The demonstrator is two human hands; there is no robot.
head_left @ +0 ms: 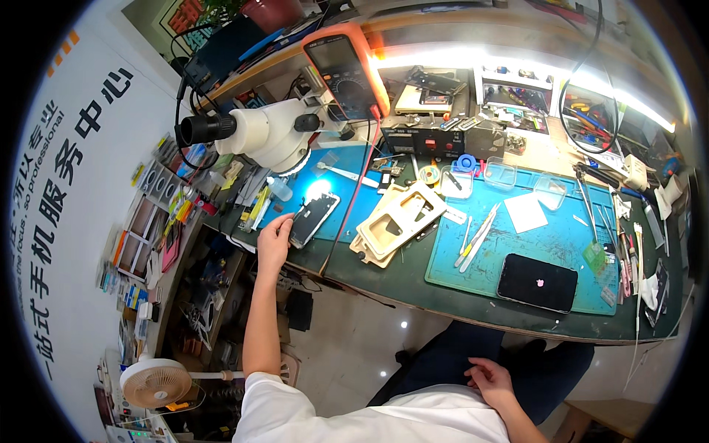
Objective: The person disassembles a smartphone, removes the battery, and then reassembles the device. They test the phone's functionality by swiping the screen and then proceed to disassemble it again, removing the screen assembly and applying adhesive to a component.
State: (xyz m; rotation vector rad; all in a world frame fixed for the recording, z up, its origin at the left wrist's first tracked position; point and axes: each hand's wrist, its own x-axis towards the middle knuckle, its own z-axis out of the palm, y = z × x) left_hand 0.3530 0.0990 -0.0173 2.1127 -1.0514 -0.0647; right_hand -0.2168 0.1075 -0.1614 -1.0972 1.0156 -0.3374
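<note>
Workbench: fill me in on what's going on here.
A person's left hand is at the left edge of a dark, phone-like device beside the white microscope; how firm its grip is can't be told. The right hand is over the lap, with nothing visible in it. A black phone lies on the larger blue mat, touched by neither hand.

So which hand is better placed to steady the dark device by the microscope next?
Left, I'd say: the left hand is right at the dark device's left edge, though contact is hard to tell. The right hand is down past the near edge of the bench, much farther off.
</note>
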